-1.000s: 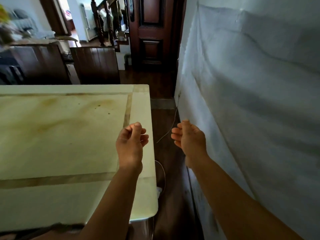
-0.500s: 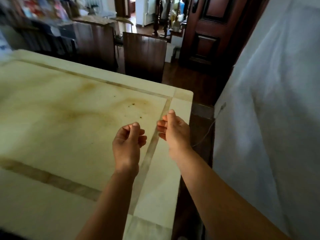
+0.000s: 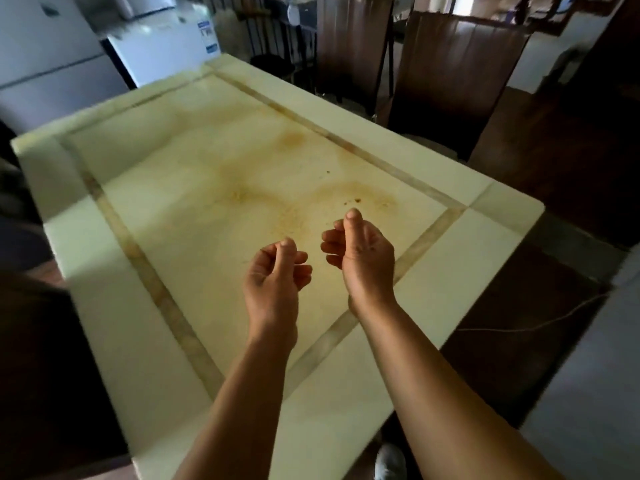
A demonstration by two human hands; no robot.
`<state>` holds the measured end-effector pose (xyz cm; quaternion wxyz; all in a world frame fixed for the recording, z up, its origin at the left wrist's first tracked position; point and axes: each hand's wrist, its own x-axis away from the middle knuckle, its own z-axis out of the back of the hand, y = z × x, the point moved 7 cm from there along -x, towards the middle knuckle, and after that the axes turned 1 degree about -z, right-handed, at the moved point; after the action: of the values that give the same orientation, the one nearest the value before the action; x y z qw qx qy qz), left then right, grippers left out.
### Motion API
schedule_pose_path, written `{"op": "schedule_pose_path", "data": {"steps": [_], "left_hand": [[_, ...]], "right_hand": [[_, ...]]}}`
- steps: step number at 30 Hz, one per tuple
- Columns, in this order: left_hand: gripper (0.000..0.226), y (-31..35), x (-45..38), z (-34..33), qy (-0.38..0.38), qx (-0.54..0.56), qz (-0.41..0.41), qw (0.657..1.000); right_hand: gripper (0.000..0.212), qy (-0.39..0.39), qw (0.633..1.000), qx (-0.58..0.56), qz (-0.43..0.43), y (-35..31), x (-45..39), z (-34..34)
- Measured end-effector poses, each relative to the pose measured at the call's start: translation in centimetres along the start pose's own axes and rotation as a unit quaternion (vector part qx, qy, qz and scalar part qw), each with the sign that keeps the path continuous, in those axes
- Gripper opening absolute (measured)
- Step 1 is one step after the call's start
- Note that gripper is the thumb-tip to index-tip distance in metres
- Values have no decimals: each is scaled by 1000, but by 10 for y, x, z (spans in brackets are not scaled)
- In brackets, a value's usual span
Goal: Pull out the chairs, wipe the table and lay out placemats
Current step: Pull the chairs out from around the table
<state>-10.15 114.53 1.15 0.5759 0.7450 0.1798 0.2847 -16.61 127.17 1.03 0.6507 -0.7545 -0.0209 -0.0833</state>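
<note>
both hands hover over the pale cream stone desk (image 3: 194, 188) with its tan inlaid border strip, near the desk's near-right corner. the left hand (image 3: 275, 277) has its fingers (image 3: 300, 270) loosely curled, palm turned inward, holding nothing. the right hand (image 3: 363, 256) sits just beside it, fingers likewise loosely curled around nothing, thumb raised. small dark crumbs (image 3: 353, 201) and brownish stains lie on the desk beyond the hands. two dark brown high-backed wooden chairs (image 3: 457, 77) stand along the desk's far edge, set back from it. a white refrigerator (image 3: 48, 60) stands past the far-left corner. a thin pale cord (image 3: 540, 323) trails across the dark floor off the right edge.
</note>
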Motion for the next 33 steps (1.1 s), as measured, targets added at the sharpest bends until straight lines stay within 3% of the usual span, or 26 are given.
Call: {"op": "schedule_pose_path", "data": {"steps": [5, 12, 20, 25, 33], "left_hand": [[18, -10, 1, -33, -11, -9, -8, 1000], [18, -25, 0, -90, -56, 43, 24, 997], [19, -25, -10, -177, -82, 25, 11, 996], [18, -56, -38, -275, -68, 7, 14, 998], [21, -80, -81, -506, -90, -2, 10, 996]], "right_hand": [[30, -2, 1000, -4, -28, 0, -11, 25], [31, 60, 998, 12, -22, -15, -31, 86], [35, 89, 996, 7, -22, -31, -98, 147], [33, 95, 995, 11, -28, -32, -186, 210], [29, 77, 996, 18, -49, -90, -372, 333]]}}
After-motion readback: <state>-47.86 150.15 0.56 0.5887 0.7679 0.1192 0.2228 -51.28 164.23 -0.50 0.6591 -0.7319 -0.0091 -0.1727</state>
